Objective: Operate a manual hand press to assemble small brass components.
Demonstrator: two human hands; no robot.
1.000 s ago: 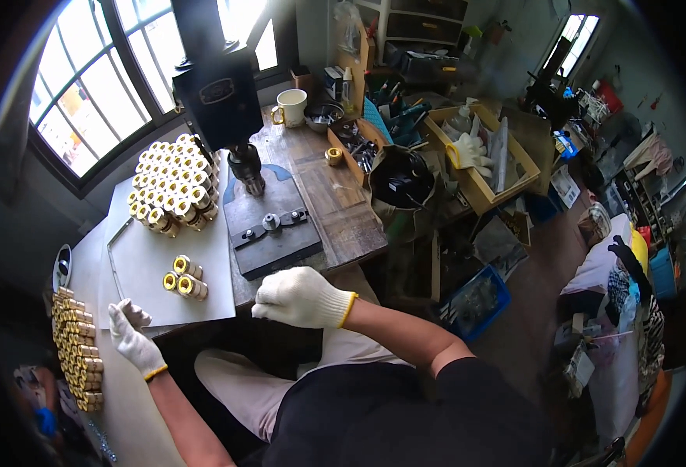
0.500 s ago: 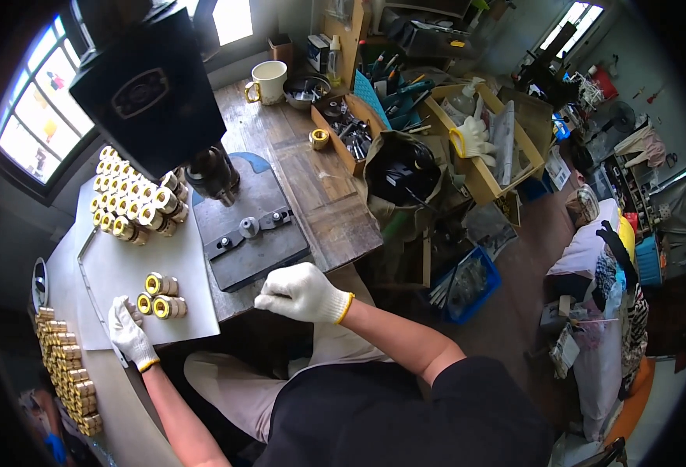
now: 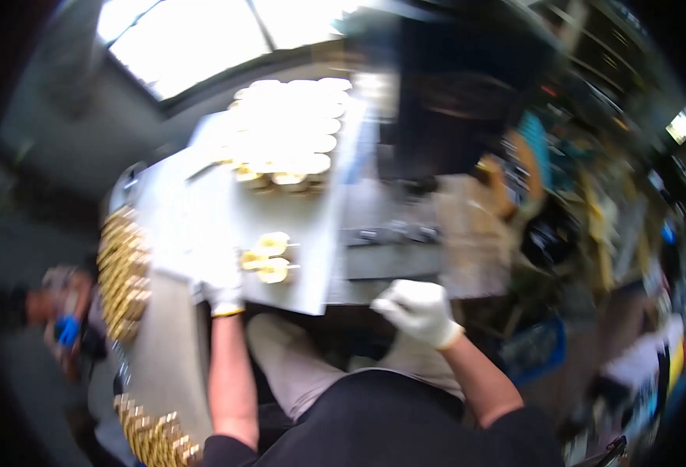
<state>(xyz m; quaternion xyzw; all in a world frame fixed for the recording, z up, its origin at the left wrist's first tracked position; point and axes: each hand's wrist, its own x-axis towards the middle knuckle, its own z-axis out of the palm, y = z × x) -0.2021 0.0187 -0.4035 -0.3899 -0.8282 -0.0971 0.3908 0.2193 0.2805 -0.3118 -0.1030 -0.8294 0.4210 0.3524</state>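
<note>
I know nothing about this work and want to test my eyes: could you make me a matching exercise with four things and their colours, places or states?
1. Small group of brass-coloured fittings
2. Right hand
3. Left hand
4. Bin

A. Blue-rimmed
B. Curled, right of the white sheet
C. Three, close together on the sheet
D. Blurred, at the sheet's near edge

Pairs: 1-C, 2-B, 3-D, 4-A.
</note>
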